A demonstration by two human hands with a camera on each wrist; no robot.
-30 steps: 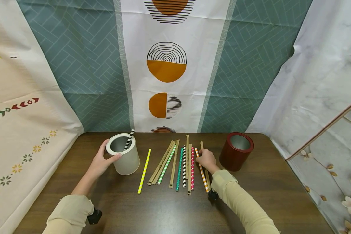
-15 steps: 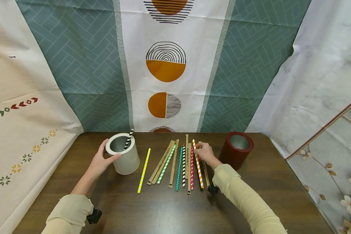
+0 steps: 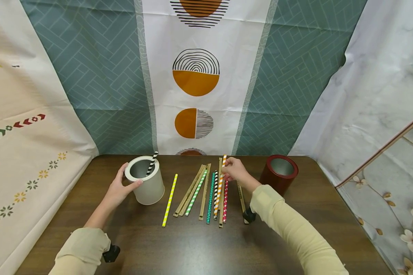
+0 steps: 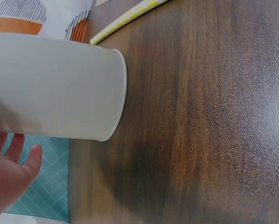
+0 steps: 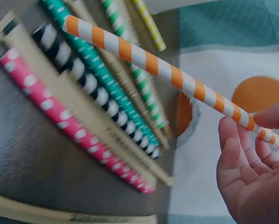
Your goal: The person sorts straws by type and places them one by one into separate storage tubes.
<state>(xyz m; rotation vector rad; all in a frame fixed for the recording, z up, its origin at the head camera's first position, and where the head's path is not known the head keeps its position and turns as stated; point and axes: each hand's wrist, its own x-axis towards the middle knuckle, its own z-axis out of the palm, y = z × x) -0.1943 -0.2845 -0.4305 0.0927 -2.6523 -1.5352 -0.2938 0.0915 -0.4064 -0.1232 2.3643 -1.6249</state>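
Observation:
My right hand (image 3: 236,169) pinches an orange-and-white striped paper straw (image 5: 151,63) near its far end. The straw is held above the row on the table, its near end over a black-and-white striped straw (image 5: 102,95). Around the far left side of a white canister (image 3: 147,191), my left hand (image 3: 118,193) rests with its thumb at the rim; in the left wrist view its fingertips touch the wall. One black-and-white straw (image 3: 152,163) leans inside that canister. Below the right hand lies a pink dotted straw (image 5: 78,133).
Left of the row lies a yellow straw (image 3: 170,200). Green striped (image 3: 196,193) and teal (image 3: 210,198) straws lie among several paper-wrapped ones. Another wrapped straw (image 3: 242,200) is under the right wrist. A dark red canister (image 3: 277,177) stands at the right.
The right hand has lifted the orange striped straw off the table and carried it left, over the pink and black striped straws. The left hand and white canister stay put.

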